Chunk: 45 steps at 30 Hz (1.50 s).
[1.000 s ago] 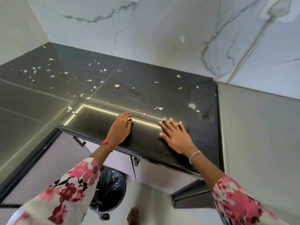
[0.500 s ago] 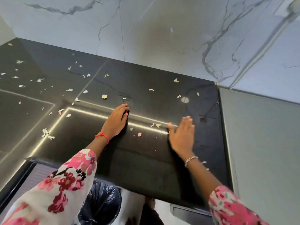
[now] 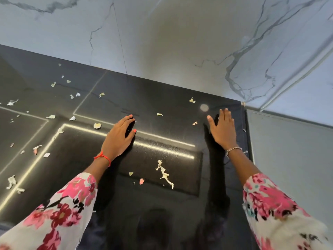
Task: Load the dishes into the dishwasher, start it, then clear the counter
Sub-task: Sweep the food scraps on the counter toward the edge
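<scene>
Black counter [image 3: 162, 98] below marble wall [image 3: 180, 42], scraps [image 3: 164, 173] strewn across it. We rest our left hand [image 3: 118, 139] flat, fingers together; our right hand [image 3: 223, 131] edge-on, fingers together, both empty.

Even, moderate light. Glossy black tabletop [image 3: 162, 98] mirrors bright light strips as thin lines left of and between the hands [image 3: 119, 137]; dark arm reflections beneath both. Soft dull patch on the wall [image 3: 171, 42] above. Wide-angle bending at edges; sleeves [image 3: 59, 213] slightly blurred.
</scene>
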### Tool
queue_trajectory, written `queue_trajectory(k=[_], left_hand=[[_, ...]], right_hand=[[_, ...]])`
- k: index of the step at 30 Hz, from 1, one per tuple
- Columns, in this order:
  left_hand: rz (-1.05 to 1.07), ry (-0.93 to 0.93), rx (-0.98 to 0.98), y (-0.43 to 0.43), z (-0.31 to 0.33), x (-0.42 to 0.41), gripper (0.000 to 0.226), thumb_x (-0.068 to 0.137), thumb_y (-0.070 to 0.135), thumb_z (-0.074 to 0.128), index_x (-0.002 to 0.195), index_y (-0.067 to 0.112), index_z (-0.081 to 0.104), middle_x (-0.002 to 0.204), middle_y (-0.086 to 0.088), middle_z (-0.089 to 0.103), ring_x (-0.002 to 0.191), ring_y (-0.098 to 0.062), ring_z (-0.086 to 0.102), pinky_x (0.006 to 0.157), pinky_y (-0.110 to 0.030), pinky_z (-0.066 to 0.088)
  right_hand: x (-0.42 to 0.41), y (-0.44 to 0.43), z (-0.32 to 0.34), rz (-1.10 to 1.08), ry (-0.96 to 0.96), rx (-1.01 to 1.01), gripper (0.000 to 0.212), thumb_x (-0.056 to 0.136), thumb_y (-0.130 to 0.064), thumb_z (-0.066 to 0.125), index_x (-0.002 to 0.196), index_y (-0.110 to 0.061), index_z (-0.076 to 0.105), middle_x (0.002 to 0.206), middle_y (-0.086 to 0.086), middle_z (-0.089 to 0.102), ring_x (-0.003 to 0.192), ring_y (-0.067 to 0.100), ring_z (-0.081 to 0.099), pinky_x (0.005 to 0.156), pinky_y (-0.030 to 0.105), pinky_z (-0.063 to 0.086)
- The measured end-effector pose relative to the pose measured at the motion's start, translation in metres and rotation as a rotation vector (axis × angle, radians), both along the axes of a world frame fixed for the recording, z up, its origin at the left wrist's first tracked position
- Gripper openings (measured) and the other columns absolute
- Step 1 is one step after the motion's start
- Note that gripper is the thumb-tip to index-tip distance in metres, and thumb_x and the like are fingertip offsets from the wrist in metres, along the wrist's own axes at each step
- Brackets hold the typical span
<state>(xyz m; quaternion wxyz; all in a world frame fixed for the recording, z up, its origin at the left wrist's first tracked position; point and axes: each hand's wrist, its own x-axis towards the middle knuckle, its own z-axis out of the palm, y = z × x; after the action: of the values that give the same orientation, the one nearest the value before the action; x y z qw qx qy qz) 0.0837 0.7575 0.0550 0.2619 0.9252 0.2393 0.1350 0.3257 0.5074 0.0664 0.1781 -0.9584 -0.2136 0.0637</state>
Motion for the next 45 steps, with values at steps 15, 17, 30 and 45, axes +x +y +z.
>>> queue_trajectory(k=[15, 17, 30, 45], left_hand=[[0.034, -0.008, -0.025, -0.001, 0.004, 0.001, 0.040, 0.096, 0.023, 0.044, 0.135, 0.014, 0.043, 0.146, 0.004, 0.037, 0.135, -0.012, 0.032, 0.111, -0.028, 0.025], [0.042, -0.011, -0.030, -0.001, 0.002, 0.001, 0.039, 0.096, 0.021, 0.043, 0.135, 0.015, 0.044, 0.146, 0.004, 0.037, 0.135, -0.011, 0.033, 0.111, -0.027, 0.026], [0.160, -0.140, -0.085, -0.005, 0.011, -0.009, 0.029, 0.095, 0.004, 0.042, 0.120, 0.001, 0.056, 0.128, -0.012, 0.055, 0.121, -0.023, 0.050, 0.102, -0.011, 0.026], [0.332, 0.003, -0.017, -0.018, 0.006, -0.139, 0.036, 0.096, 0.011, 0.042, 0.131, 0.007, 0.048, 0.144, -0.002, 0.040, 0.136, -0.016, 0.033, 0.114, -0.027, 0.021]], right_hand=[[0.032, 0.090, 0.005, 0.339, 0.075, 0.020, 0.069, 0.097, -0.050, 0.030, 0.149, -0.009, 0.012, 0.158, 0.006, 0.003, 0.146, 0.018, 0.000, 0.120, 0.039, 0.006], [0.031, 0.102, -0.002, 0.379, 0.037, -0.032, 0.071, 0.096, -0.053, 0.028, 0.148, -0.008, 0.012, 0.158, 0.008, 0.005, 0.146, 0.019, 0.002, 0.119, 0.038, 0.004], [-0.133, 0.080, 0.005, 0.961, 0.368, 0.253, 0.052, 0.098, -0.045, 0.030, 0.144, -0.022, 0.032, 0.154, -0.011, 0.021, 0.141, -0.003, 0.011, 0.118, 0.021, 0.006], [-0.229, 0.127, 0.006, 0.755, 0.367, 0.241, 0.062, 0.097, -0.051, 0.025, 0.148, -0.017, 0.020, 0.157, -0.003, 0.010, 0.139, 0.000, -0.001, 0.118, 0.031, 0.002]])
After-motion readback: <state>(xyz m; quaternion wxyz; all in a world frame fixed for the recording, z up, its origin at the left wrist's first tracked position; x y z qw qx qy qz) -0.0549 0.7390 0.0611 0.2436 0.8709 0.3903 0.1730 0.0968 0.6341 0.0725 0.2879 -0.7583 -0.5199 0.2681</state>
